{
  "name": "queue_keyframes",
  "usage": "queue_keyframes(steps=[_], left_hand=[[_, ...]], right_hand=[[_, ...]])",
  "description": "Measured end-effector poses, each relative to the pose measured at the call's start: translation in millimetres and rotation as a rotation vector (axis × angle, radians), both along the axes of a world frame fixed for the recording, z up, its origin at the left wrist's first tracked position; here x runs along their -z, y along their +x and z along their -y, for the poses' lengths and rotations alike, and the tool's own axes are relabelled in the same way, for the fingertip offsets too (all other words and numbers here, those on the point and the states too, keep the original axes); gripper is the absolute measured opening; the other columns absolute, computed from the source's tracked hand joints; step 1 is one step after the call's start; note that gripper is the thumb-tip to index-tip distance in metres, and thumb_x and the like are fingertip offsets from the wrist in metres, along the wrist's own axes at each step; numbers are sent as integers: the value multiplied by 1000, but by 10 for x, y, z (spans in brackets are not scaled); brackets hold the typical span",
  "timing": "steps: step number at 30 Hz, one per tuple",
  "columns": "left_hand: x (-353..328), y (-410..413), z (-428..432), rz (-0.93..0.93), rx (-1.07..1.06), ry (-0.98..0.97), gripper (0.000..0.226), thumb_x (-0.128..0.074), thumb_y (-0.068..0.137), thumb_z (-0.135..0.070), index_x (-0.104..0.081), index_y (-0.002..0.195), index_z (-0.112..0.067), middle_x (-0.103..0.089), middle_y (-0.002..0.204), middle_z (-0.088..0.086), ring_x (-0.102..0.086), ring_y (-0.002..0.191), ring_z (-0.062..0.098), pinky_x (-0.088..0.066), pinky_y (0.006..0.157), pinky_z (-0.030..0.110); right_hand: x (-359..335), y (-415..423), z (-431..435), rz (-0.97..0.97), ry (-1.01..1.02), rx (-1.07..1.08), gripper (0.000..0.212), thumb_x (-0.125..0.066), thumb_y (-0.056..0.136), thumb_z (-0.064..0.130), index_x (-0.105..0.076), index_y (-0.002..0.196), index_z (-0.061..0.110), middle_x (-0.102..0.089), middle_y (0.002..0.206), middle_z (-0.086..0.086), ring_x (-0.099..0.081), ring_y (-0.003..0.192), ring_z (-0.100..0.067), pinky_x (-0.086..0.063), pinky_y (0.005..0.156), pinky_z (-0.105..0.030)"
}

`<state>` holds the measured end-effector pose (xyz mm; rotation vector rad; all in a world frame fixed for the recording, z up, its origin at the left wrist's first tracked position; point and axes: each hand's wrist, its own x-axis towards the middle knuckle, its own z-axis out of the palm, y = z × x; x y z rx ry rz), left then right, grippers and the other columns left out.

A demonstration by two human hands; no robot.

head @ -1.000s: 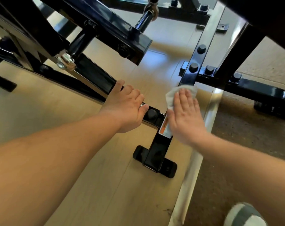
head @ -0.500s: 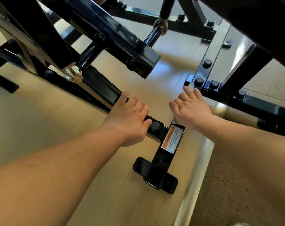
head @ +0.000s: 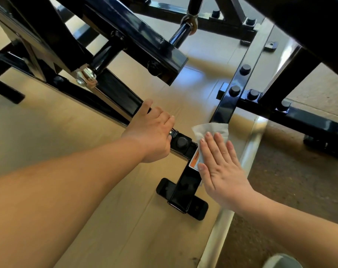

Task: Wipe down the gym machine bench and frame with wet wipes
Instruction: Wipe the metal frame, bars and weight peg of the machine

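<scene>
A person's left hand (head: 151, 132) is gripping a glossy black square-tube metal frame rail (head: 123, 91) of a gym machine, its fingers curling together over the rail's top edge. Just past those fingertips, a round black plastic bolt cap (head: 182, 142) is sitting on the rail. The right hand (head: 220, 169) is lying flat, fingers straight and close together, pressing a crumpled white wet wipe (head: 210, 129) onto the crossing frame bar. The wipe is sticking out beyond the fingertips. Beside the right thumb, an orange-and-white warning sticker (head: 194, 162) is showing. Below that thumb, the bar's black T-shaped foot (head: 183, 194) is resting on pale wood-look flooring (head: 86, 132).
</scene>
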<state>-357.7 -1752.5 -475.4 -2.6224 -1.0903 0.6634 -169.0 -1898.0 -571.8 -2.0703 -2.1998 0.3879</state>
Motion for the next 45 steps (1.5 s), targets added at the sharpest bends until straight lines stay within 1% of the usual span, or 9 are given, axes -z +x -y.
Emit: queue_keyframes(steps=[5,8,12,15,25,30,34,40,45], left_hand=[[-84,-48,20,162,-6,-134,65,-38,98,-30,-21,161,-24,-22,169,-5,-9,157,16,12,125,50],[38,-261,302,498,-12,-182,64,-43,92,-11,-38,156,-15,-30,166,4,-18,156,20,-5,128,48],[257,-567,731,709,12,-316,57,-51,84,8,-59,139,-3,-54,149,14,-45,143,30,-37,119,47],[274,-640,768,753,-100,-368,55,-53,89,5,-58,142,-10,-55,148,7,-49,139,23,-44,113,44],[387,-852,857,784,-354,-439,55,-46,96,-1,-51,148,-20,-52,150,-4,-44,140,10,-40,117,37],[352,-658,883,875,-362,-431,47,-47,97,-4,-56,142,-17,-60,139,-3,-52,130,11,-45,111,37],[221,-408,769,937,-303,-373,39,-47,97,-14,-60,133,-19,-63,124,-8,-57,117,10,-51,101,36],[151,-40,621,1034,-318,-337,35,-53,98,-11,-63,131,-17,-64,120,-7,-57,115,11,-52,99,35],[121,6,602,1033,-313,-332,38,-54,98,-12,-61,135,-19,-64,126,-9,-56,119,6,-50,103,27]], right_hand=[[-34,-422,444,-16,18,-284,68,-13,110,53,-2,164,13,8,172,-6,14,158,-23,2,125,-48],[-69,-599,621,1,9,-431,67,-23,110,53,-23,163,12,-20,170,-10,-3,159,-27,-5,126,-50],[-202,-572,308,70,25,-578,47,-28,109,50,-63,119,20,-62,116,0,-53,121,-28,-20,125,-48],[-297,-543,-54,160,3,-504,61,-19,106,61,-64,97,22,-61,94,3,-54,95,-24,-34,110,-42],[-171,-571,263,136,-9,-623,59,-18,109,51,-58,138,19,-60,124,-1,-50,129,-26,-7,128,-51],[-119,-158,252,73,-1,-383,60,-17,111,48,-17,164,21,-12,172,-2,-2,160,-21,-4,126,-54],[-38,-183,313,42,7,-269,64,-14,111,48,-5,165,15,7,173,-3,4,160,-23,-1,126,-49],[-133,51,-483,8,-129,209,69,3,104,58,26,158,22,44,160,3,45,144,-10,20,124,-42],[-143,-54,-140,-66,-105,47,69,-9,106,62,23,158,28,42,161,7,42,146,-11,20,123,-40]])
